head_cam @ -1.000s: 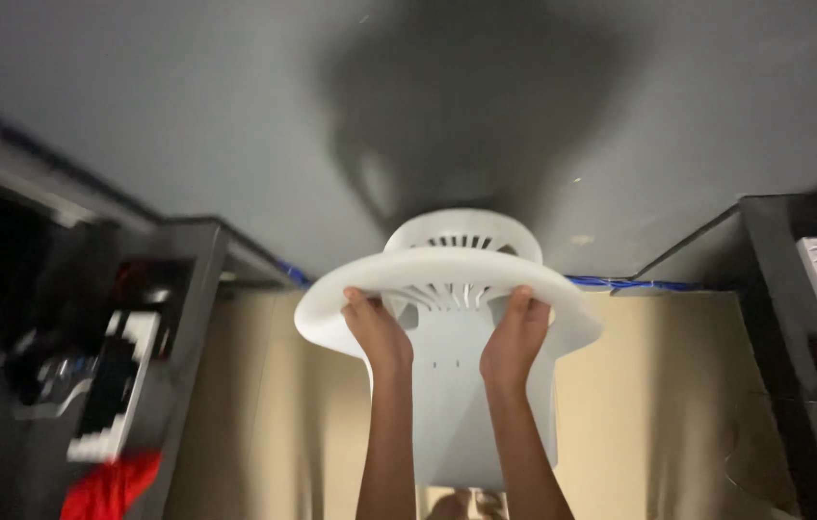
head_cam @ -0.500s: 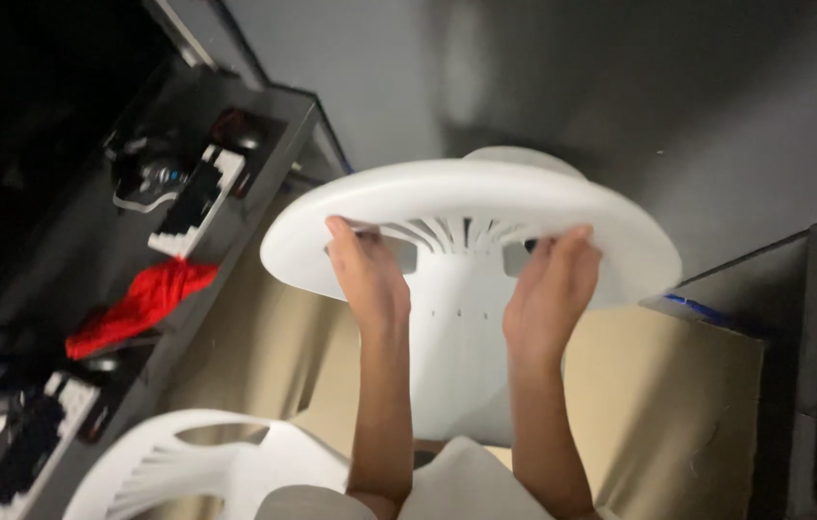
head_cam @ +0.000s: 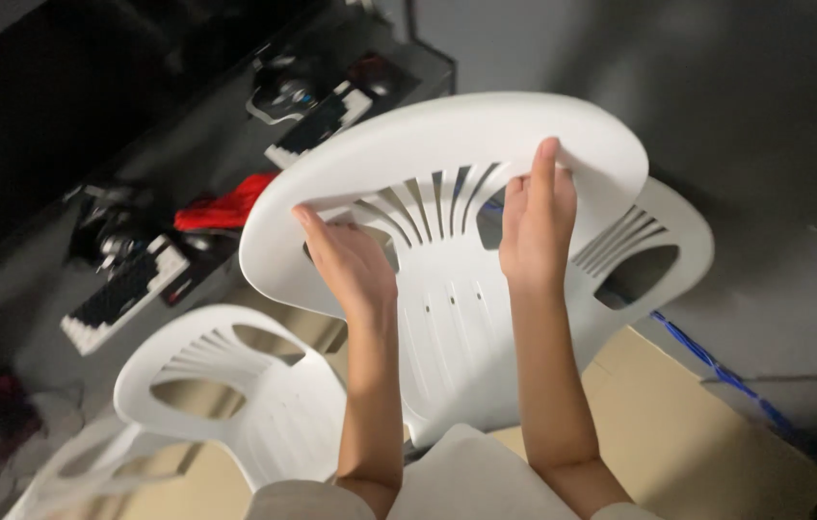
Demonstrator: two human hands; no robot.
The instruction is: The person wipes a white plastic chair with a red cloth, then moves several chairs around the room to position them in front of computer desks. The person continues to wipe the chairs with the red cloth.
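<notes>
From the head camera, both hands grip the curved backrest of a white plastic chair (head_cam: 457, 289) — the left hand (head_cam: 351, 265) and right hand (head_cam: 536, 226) closed over its slotted top rail, fingers through the openings. It hangs above tan cardboard flooring (head_cam: 678, 424), just beside another white plastic chair (head_cam: 235, 395). A keyboard (head_cam: 124, 294) and red cloth (head_cam: 225, 207) lie on the dark shelf (head_cam: 62, 241) at its near edge.

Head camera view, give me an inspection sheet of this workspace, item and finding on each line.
Surface: tan cardboard sheet on a dark grey floor.
Job's things: white plastic chair held up by its curved back rim.
Clutter: second white plastic chair at lower left; black-and-white keyboards and a red cloth on a dark shelf.
Grippers: left hand and right hand, fingers on the chair back.
Cables: blue cord along the cardboard edge.
Surroundings: dim room, nothing else seen.
</notes>
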